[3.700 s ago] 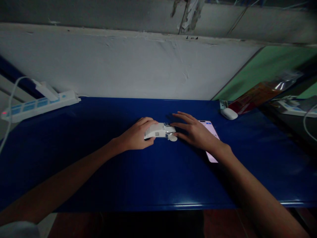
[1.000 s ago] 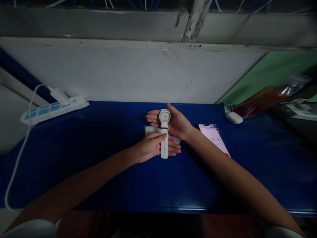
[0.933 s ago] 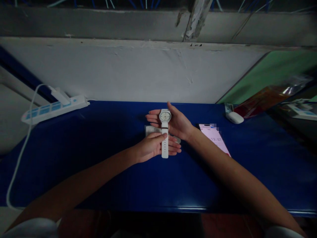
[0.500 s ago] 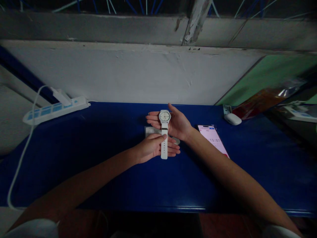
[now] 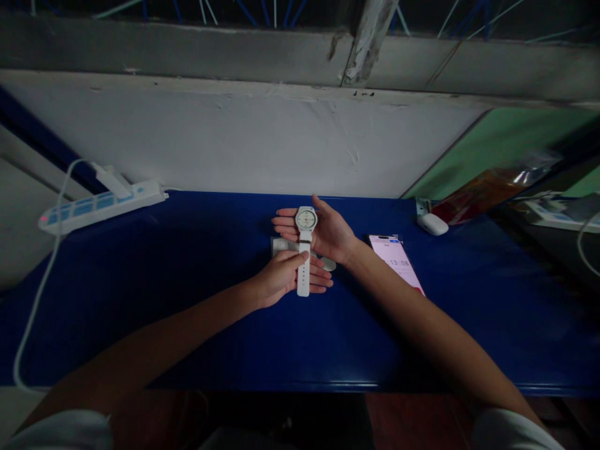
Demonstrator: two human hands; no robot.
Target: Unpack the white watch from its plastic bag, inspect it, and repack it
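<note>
Moved into view: a white watch [image 5: 305, 237] across left hand [image 5: 281, 276] and right hand [image 5: 332, 236].
Left grip pinches its strap [image 5: 304, 279]; right grip, wide, supports it; packet [image 5: 280, 245], half hidden, seems below.

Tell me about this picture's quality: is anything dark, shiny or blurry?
Head view: dim overall, the blue table sinking to near black in places; head view: a thin glare streak along its near edge; head view: the white watch stands out brightly, while digits on the phone look smeared.
</note>
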